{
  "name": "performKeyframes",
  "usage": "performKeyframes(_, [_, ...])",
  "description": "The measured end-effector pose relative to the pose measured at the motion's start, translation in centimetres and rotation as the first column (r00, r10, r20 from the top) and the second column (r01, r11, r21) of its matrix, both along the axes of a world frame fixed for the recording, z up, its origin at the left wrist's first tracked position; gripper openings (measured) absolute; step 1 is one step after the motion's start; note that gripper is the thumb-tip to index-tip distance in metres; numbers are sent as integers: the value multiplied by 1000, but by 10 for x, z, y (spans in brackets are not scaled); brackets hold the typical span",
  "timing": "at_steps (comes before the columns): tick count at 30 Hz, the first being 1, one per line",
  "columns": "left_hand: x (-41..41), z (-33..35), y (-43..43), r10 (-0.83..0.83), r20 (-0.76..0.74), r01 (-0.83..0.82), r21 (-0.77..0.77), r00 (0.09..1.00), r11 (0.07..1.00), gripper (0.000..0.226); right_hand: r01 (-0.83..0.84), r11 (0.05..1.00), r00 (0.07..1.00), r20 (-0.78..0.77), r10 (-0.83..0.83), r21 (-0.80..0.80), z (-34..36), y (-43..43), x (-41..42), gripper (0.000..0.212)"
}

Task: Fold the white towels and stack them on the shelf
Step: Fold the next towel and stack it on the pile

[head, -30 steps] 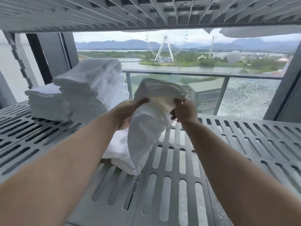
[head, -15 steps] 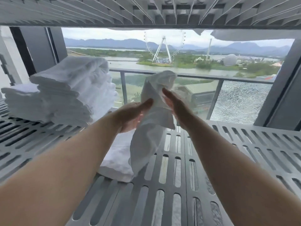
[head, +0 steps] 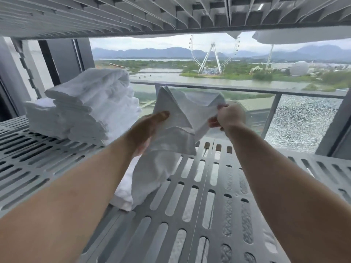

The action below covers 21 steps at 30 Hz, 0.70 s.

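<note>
Hanging above the slotted grey shelf [head: 199, 215], a white towel [head: 176, 130] is held up between both hands, its upper part spread wide and its lower end trailing down to the shelf surface. The left hand [head: 146, 130] is laid against the towel's left side, thumb extended over the front of the cloth and the remaining fingers hidden behind it, so a grip is suggested but cannot be fully seen. The right hand [head: 228, 116] is closed on the towel's upper right edge, the fabric pinched in its curled fingers.

Under the hanging end, another white towel [head: 123, 194] is seen lying flat on the shelf, partly covered. Further left, a stack of folded white towels [head: 85, 105] is set on the same shelf, with a lower, neater pile [head: 39, 112] just beside it on its far left side; the two appear to touch.

An upper shelf [head: 114, 16] is seen from below overhead. Behind the shelving, a glass railing [head: 275, 92], water and a Ferris wheel [head: 210, 52] are visible.
</note>
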<state>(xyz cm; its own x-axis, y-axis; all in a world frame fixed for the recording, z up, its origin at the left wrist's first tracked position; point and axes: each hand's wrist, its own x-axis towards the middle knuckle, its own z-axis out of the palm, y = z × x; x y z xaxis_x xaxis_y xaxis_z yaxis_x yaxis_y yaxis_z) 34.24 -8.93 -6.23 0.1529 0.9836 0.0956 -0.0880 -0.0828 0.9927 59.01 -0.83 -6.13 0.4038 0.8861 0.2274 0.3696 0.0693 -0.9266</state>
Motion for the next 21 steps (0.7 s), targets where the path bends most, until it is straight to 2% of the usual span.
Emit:
performKeyframes(2, [0, 12, 3, 89, 72, -92, 31, 993, 995, 26, 46, 993, 999, 18, -48, 107, 9, 3, 6, 20])
performKeyframes(3, [0, 21, 4, 120, 122, -127, 56, 985, 990, 26, 41, 986, 997, 51, -50, 161, 12, 4, 5, 26])
performKeyframes(5, [-2, 38, 5, 100, 247, -127, 95, 964, 987, 28, -73, 976, 996, 57, 63, 203, 13, 1, -1, 54])
performKeyframes(7, [1, 48, -1, -4, 230, -19, 98, 973, 995, 30, -164, 968, 986, -5, 168, 191, 7, -3, -6, 82])
performKeyframes(9, [9, 44, -9, -231, 78, 233, -10, 970, 973, 23, -180, 969, 967, -150, 206, 172, -4, -6, -4, 89])
performKeyframes(10, [13, 36, -12, -372, -42, 368, -83, 927, 926, 26, -131, 981, 962, -219, 160, 141, -11, -8, -1, 84])
performKeyframes(11, [17, 27, -14, -517, -180, 493, -163, 837, 855, 32, -66, 994, 961, -264, 87, 88, -17, -12, 4, 71])
performKeyframes(13, [24, 10, -17, -728, -388, 643, -345, 566, 684, 49, 58, 994, 949, -304, -84, -96, -27, -24, 15, 37])
performKeyframes(14, [27, 3, -16, -768, -430, 662, -400, 475, 633, 53, 77, 981, 937, -322, -132, -179, -32, -30, 20, 29])
performKeyframes(15, [28, 0, -14, -761, -462, 660, -398, 456, 637, 52, 72, 970, 932, -331, -149, -233, -38, -35, 24, 29])
performKeyframes(16, [27, -2, -9, -696, -514, 637, -325, 501, 699, 47, 80, 959, 931, -323, -169, -273, -42, -40, 28, 31])
performKeyframes(17, [23, -4, -3, -553, -610, 576, -186, 567, 796, 38, 108, 949, 931, -306, -201, -295, -44, -46, 30, 32])
performKeyframes(18, [16, -8, 4, -329, -732, 488, 6, 596, 873, 30, 141, 946, 925, -301, -230, -290, -44, -53, 29, 32])
performKeyframes(19, [8, -13, 12, -75, -828, 422, 204, 556, 883, 24, 161, 950, 915, -320, -245, -268, -42, -60, 26, 33])
performKeyframes(20, [0, -21, 18, 126, -869, 402, 344, 479, 849, 18, 170, 956, 905, -346, -248, -240, -41, -66, 21, 35])
performKeyframes(21, [-8, -31, 21, 240, -883, 411, 410, 404, 814, 14, 171, 960, 902, -357, -243, -224, -40, -72, 16, 36])
